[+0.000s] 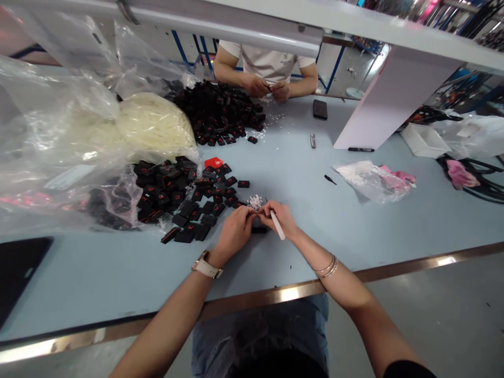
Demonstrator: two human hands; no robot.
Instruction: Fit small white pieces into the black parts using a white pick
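Note:
My right hand [280, 218] is closed round a slim tool with a white handle [277, 226], whose handle end points down and toward me. The fingertips of my left hand [237, 227] are pinched and meet those of my right; whatever they hold is hidden. Just beyond the fingers lies a small heap of tiny white pieces [255, 201]. A black block [259, 230] rests on the table below my hands. To the left, many small black cases with red marks [200, 210] are spread out, some of them stacked.
Clear plastic bags [153, 126] bulge on the left, one with pale yellow contents. Across the table, a co-worker's hands [271, 89] work beside a black pile [220, 113]. A nail clipper [313, 140], a marker [361, 149] and a plastic bag [366, 181] lie to the right.

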